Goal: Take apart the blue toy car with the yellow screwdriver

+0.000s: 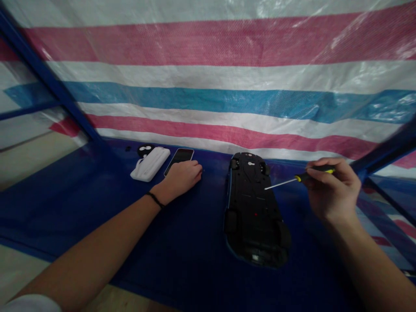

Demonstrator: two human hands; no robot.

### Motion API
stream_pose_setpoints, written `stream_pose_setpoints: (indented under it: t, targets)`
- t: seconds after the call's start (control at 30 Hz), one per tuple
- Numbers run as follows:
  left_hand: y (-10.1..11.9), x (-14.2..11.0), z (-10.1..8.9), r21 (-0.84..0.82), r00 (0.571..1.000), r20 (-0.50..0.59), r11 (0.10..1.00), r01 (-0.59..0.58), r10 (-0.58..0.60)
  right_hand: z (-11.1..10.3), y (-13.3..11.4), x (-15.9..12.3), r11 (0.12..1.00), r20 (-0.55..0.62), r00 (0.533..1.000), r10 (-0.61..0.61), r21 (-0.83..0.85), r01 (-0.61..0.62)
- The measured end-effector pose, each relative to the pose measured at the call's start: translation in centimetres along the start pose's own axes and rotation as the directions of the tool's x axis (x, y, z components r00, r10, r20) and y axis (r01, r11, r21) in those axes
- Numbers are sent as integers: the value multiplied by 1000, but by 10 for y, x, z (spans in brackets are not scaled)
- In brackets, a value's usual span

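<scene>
Right hand (333, 188) pinching yellow-black screwdriver (316, 172), tip over upturned toy car (251, 208); likely light, stiff plastic, best held by sides. Left hand (180, 177) empty, curled against smartphone (178, 158).

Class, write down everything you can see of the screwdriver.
The screwdriver has a black and yellow handle, plastic by its look, and a long, thin, shiny metal shaft. The right hand grips the handle. The shaft points left, nearly level, its tip over the black underside of a toy car. Whether the tip touches the car cannot be told.
</scene>
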State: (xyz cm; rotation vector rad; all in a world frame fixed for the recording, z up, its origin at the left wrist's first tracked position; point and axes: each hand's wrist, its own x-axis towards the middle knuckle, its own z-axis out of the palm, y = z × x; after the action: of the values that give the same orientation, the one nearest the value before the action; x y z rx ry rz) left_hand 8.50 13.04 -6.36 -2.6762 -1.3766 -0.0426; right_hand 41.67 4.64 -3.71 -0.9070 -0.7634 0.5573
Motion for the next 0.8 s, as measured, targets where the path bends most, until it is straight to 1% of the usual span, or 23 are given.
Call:
stream_pose_setpoints:
  t: [0.17, 0.3, 0.43, 0.6, 0.8]
  targets:
    - [7, 2, 1, -30, 999, -10, 999, 34, -34, -2, 3, 1, 1000, 14, 1000, -16, -4, 16]
    - [11, 2, 0, -47, 1000, -5, 999, 20, -21, -2, 4, 1, 1000, 9, 1000, -19, -1, 19]
    - [11, 0, -4, -43, 1000, -17, 999, 12, -12, -4, 6, 2, 1000, 29, 999, -19, 1, 19]
    - [9, -1, -4, 18, 993, -98, 998, -58, 59, -6, 6, 5, 999, 18, 1000, -25, 29, 24]
    - [10, 1, 0, 103, 984, -129, 988, -111, 124, -4, 3, 3, 999, 14, 1000, -15, 31, 14]
